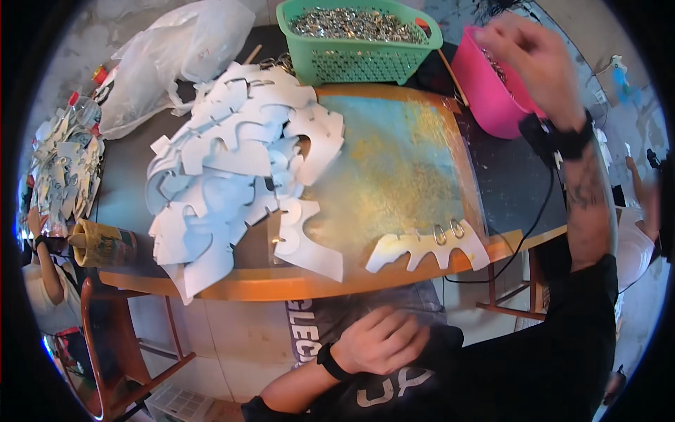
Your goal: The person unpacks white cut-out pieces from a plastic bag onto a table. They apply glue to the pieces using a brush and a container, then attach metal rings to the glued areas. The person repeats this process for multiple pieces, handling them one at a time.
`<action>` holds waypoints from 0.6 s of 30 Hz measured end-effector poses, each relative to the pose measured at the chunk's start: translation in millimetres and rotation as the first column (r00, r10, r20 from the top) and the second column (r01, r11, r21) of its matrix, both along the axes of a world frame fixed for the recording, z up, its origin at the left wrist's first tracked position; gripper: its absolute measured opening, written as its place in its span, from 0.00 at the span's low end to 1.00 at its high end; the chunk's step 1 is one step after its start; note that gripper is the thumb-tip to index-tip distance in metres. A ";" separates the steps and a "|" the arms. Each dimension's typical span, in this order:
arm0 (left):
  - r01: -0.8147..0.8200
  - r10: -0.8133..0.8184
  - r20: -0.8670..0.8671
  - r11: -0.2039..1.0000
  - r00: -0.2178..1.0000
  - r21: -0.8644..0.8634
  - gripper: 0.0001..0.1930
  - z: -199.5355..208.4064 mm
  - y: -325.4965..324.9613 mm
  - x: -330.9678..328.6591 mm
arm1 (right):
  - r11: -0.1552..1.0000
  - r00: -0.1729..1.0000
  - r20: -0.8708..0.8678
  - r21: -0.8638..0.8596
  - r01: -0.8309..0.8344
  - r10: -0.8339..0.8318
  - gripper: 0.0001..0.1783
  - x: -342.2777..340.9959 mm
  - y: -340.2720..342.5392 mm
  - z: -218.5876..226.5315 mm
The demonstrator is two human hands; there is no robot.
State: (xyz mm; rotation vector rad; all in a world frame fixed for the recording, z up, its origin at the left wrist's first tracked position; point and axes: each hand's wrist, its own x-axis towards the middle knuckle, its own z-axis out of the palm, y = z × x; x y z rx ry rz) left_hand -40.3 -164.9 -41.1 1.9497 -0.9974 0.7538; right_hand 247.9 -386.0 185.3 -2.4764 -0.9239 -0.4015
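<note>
The light is bright and fairly even over the table (126, 186), though its source is out of view. The white pieces (207, 204) look pale and nearly washed out on top, with soft shadows in the folds between them. Small glints dot the metal bits (355, 24), and the plastic bag (183, 60) has milky highlights. The right hand (538, 67) is blurred; the left hand (383, 341) looks slightly soft. The black shirt (506, 373) sinks into darkness. Straight edges bow toward the black, round rim, where background detail is stretched and fuzzy.
</note>
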 end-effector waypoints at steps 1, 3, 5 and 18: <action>0.002 -0.002 -0.025 1.000 1.000 0.009 0.16 -0.4 4.5 -2.1 | 1.000 0.999 0.033 0.023 0.009 -0.009 0.09 16.8 20.8 1.2; 0.022 -0.018 -0.061 0.998 0.998 0.064 0.16 -2.0 15.7 -3.1 | 0.998 0.990 0.130 -0.013 -0.055 0.056 0.11 52.3 43.7 1.0; 0.034 -0.024 -0.093 0.994 0.995 0.103 0.15 -5.1 24.0 -3.8 | 0.976 0.985 -0.044 -0.131 -0.172 0.168 0.09 109.3 51.9 -11.9; -0.013 0.035 -0.143 0.989 0.989 0.147 0.18 -19.3 57.4 -4.7 | 0.728 0.995 -0.093 -0.680 -0.090 0.036 0.09 184.0 123.9 -55.7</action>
